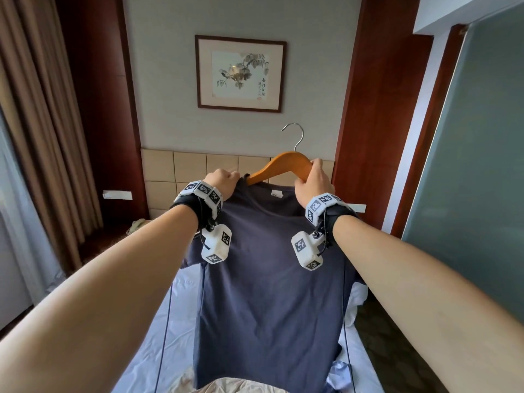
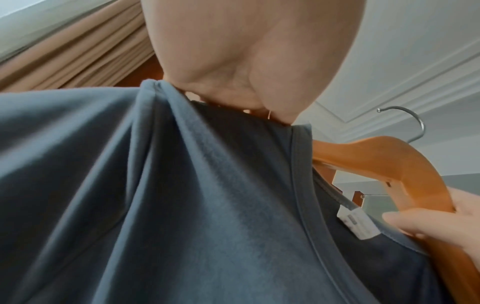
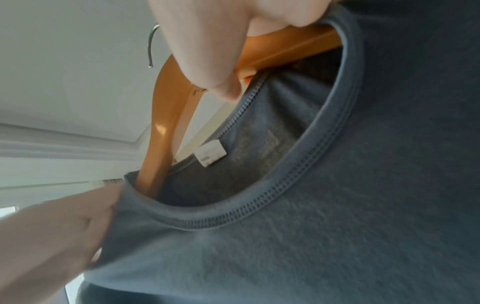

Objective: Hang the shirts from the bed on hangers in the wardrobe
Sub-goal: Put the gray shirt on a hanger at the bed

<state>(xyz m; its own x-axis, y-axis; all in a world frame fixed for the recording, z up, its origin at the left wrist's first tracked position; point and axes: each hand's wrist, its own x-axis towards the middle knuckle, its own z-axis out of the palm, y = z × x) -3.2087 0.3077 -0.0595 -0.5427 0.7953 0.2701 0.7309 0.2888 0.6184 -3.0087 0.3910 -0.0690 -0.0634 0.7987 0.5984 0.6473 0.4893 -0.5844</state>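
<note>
— Above the bed (image 1: pixel 147 321), what's the risk?

— The left hand (image 1: pixel 224 181) pinches the navy shirt (image 1: pixel 263 279) at its collar; the right hand (image 1: pixel 312 180) grips the wooden hanger (image 1: pixel 283 165), only 1 arm tucked inside the neck. If the collar snags or that pinch slips, the shirt could slide off.

— Orientation?

— The shirt hangs lengthwise, collar up, hem toward the bed. The hanger tilts, left end lower, hook (image 1: pixel 296 134) pointing up.
</note>
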